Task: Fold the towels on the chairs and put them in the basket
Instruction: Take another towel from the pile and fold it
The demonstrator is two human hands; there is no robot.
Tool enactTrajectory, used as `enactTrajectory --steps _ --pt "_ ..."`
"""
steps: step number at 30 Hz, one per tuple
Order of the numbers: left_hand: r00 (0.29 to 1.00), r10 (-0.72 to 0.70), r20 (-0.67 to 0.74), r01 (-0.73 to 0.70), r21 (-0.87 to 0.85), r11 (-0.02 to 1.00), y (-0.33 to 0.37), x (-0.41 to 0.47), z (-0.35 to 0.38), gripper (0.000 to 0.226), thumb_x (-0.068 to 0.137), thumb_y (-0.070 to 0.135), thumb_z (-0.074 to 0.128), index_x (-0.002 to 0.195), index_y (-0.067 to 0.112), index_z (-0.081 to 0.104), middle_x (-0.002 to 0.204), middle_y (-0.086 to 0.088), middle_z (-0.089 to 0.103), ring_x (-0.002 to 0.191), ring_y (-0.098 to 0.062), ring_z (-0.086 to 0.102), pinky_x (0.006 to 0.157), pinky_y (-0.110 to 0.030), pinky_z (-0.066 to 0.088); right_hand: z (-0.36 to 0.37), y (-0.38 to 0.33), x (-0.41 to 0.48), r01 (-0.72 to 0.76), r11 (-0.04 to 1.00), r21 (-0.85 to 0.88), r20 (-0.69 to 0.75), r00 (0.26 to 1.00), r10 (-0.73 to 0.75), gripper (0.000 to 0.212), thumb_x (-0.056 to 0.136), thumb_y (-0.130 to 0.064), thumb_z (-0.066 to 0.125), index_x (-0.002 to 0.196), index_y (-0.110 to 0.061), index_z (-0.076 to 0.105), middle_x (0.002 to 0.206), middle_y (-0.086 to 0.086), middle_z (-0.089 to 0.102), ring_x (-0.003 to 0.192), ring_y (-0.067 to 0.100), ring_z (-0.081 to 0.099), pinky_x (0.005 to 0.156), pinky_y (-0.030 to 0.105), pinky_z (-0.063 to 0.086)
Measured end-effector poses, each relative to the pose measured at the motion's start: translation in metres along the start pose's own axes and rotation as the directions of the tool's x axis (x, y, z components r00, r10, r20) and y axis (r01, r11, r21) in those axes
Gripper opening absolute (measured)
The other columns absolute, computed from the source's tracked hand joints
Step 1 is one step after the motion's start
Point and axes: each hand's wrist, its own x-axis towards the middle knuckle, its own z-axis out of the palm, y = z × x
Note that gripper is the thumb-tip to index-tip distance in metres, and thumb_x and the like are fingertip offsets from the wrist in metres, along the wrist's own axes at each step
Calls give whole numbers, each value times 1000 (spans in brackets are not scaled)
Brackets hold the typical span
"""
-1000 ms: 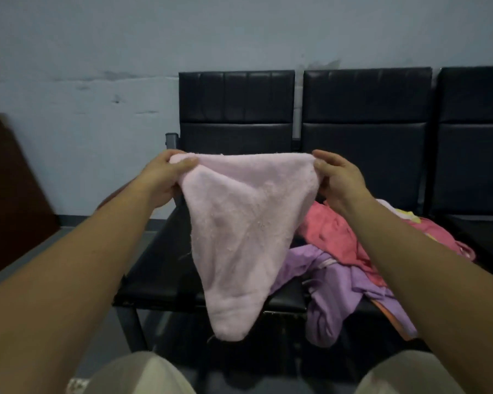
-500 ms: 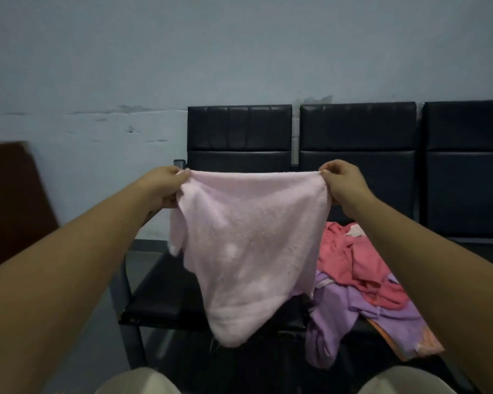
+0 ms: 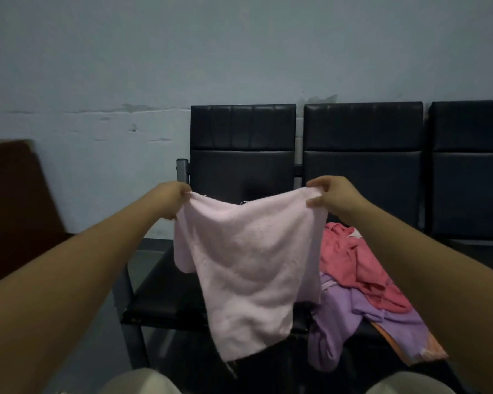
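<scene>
Pink towel [image 3: 248, 268]: pale, fluffy terry, held up in the air before the left seat of the chairs [image 3: 362, 155]. Top edge sagging a little between its two pinched corners. Body hanging in soft folds and narrowing to an uneven lower tip just past the seat's front edge.

Left hand [image 3: 172, 199]: fingers curled, pinching the towel's upper left corner.
Right hand [image 3: 333, 196]: thumb and fingers closed on the upper right corner, cloth bunched in the grip. Both forearms bare and stretched forward.

Chairs: joined row of three, black padded leatherette with a dull sheen, stitched panels across the backs, dark metal frame and legs.

Red towel [image 3: 350, 263]: crumpled heap towards the back of the middle seat.
Purple towel [image 3: 342, 319]: rumpled plush, in front of the red one and touching it, drooping over the seat's front edge.
Orange cloth [image 3: 427, 348]: flat and patterned, at the same seat's front right corner, partly under the purple towel.

Wall [image 3: 125, 66]: pale grey-blue plaster, cracked and flaking in a line level with the chair backs.
Board [image 3: 15, 200]: dark brown, flat, against the wall, left of the chairs.
Knees [image 3: 143, 382]: in pale trousers, along the bottom of the view.
</scene>
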Motion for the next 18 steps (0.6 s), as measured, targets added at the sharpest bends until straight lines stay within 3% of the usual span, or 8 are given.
enactTrajectory --steps 3,7,10,13,15,16,17,18 --pt "995 -89 40 97 -309 946 0 -2 7 16 102 8 49 115 15 56 105 -21 60 85 -40 70 65 -44 63 10 8 3 51 970 -239 -121 989 -82 13 85 -6 69 92 -15 76 93 0 68 91 16 62 75 26 45" --pt "989 -150 15 132 -567 813 -1 0 12 27 110 25 33 115 9 54 89 -22 65 85 -37 71 83 -52 60 14 17 11 46 987 -156 -184 980 -75 10 95 -14 56 94 -13 66 93 5 66 84 20 60 66 31 49" --pt "974 -219 57 195 -699 688 0 8 14 24 109 18 35 115 6 56 86 -19 63 80 -33 66 79 -47 60 17 21 15 36 999 26 -169 985 -31 10 98 -16 55 97 -10 63 86 5 61 72 21 54 57 29 46" --pt "932 -292 217 319 -873 368 7 16 13 22 103 14 50 114 -1 61 75 -12 64 69 -24 61 65 -35 54 19 17 21 -91 883 461 -129 977 168 4 96 -12 62 94 -11 66 79 6 63 64 20 56 49 28 47" --pt "920 -161 356 372 -925 82 10 19 7 45 102 39 53 113 -5 57 78 -10 68 82 -24 63 76 -37 54 19 13 27 -152 732 665 -92 955 282 3 93 -8 68 94 -9 70 86 10 69 72 23 65 61 35 56" --pt "930 -112 350 357 -933 49 7 25 6 55 96 45 60 117 -5 54 95 -12 70 96 -27 64 89 -40 53 19 12 30 -163 696 700 -85 948 307 5 90 -7 70 95 -6 72 88 12 71 76 25 68 67 38 59" --pt "946 -92 311 321 -938 131 4 30 4 61 89 41 69 126 -4 50 119 -14 65 113 -30 60 101 -43 49 19 12 34 -166 686 708 -78 948 309 10 88 -5 72 98 -2 73 90 14 72 80 27 70 70 39 60" --pt "965 -88 246 261 -896 359 -2 35 6 67 85 30 77 138 1 48 138 -13 55 125 -31 54 109 -44 44 19 12 36 -164 697 699 -62 956 287 15 87 -3 73 101 1 72 92 16 72 84 27 70 70 37 60"
